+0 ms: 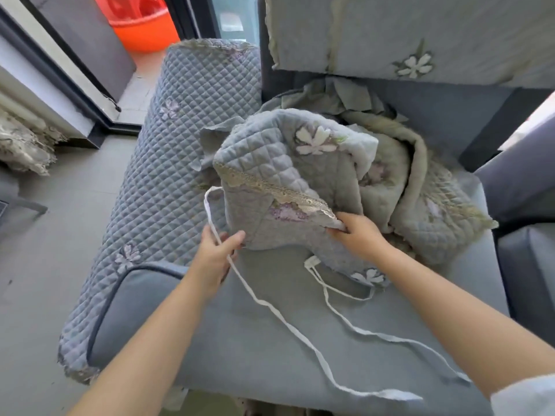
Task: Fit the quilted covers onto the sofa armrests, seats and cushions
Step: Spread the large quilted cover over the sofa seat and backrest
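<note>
On the bare blue-grey sofa seat (270, 340) lies a bunched grey-blue quilted cover (288, 187), diamond-stitched, trimmed along one edge with beige lace (270, 187) and sewn with white and lilac flower appliqués. Its near corner is lifted off the seat between both hands. The right hand (359, 232) is closed on that lace-trimmed corner, fingers curled over the fabric edge and thumb underneath. The left hand (217, 253) is partly closed, thumb pressed against the cover's lower left edge, with a long white fabric tie (285, 322) running across its fingers; whether it grips the tie or only the cover I cannot tell. That tie loops above the left hand and trails down across the seat toward the front edge. A second white tie (360, 327) hangs from the cover's underside and lies across the seat to the right. No label or writing can be read. Behind the held cover, more quilted covers in a greener grey (420, 205) are heaped on the seat. Left of the seat, the sofa armrest (180, 163) wears a matching quilted cover with flower appliqués. Above, a back cushion (420, 34) carries a cover with a white flower. Beyond the armrest, an orange plastic tub (144, 28) stands on the floor.
</note>
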The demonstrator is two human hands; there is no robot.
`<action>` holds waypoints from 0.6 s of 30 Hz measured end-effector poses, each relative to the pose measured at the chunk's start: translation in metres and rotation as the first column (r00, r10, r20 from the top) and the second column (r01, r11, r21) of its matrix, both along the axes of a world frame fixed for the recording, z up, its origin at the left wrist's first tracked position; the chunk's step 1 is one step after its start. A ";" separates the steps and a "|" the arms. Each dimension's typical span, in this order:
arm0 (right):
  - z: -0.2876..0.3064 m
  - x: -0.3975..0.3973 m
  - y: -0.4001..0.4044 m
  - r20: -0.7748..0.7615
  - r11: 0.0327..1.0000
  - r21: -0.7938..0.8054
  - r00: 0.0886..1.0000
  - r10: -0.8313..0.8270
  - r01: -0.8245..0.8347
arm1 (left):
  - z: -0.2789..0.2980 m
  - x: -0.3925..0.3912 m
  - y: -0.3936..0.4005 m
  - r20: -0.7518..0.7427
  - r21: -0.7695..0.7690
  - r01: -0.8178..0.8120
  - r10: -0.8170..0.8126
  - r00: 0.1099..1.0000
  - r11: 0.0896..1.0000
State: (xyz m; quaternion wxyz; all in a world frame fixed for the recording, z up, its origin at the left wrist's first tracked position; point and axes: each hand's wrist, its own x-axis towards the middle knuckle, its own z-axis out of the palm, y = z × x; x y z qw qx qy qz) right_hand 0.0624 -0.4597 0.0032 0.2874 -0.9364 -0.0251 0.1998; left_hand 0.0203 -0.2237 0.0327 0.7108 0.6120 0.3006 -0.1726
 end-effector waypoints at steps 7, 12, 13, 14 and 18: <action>0.018 -0.033 -0.032 -0.022 0.974 -0.040 0.975 0.223 -0.224 | 0.013 0.007 -0.029 0.173 0.003 0.092 -0.091 0.981 0.996; 0.045 -0.055 -0.060 -0.315 0.909 0.032 0.859 0.404 -0.415 | 0.022 0.045 -0.033 0.085 0.081 -0.038 0.031 0.996 0.996; 0.051 -0.055 -0.066 -0.426 0.880 0.000 0.796 0.429 -0.475 | 0.024 0.049 -0.035 0.067 0.190 0.057 -0.071 0.995 0.980; 0.057 -0.059 -0.074 -0.543 0.838 -0.052 0.720 0.432 -0.542 | 0.027 0.046 -0.042 0.052 0.294 0.210 -0.235 0.971 0.932; 0.070 -0.050 -0.093 -0.752 0.770 -0.154 0.578 0.315 -0.620 | 0.048 0.021 -0.056 -0.132 0.512 0.748 -0.822 0.554 0.422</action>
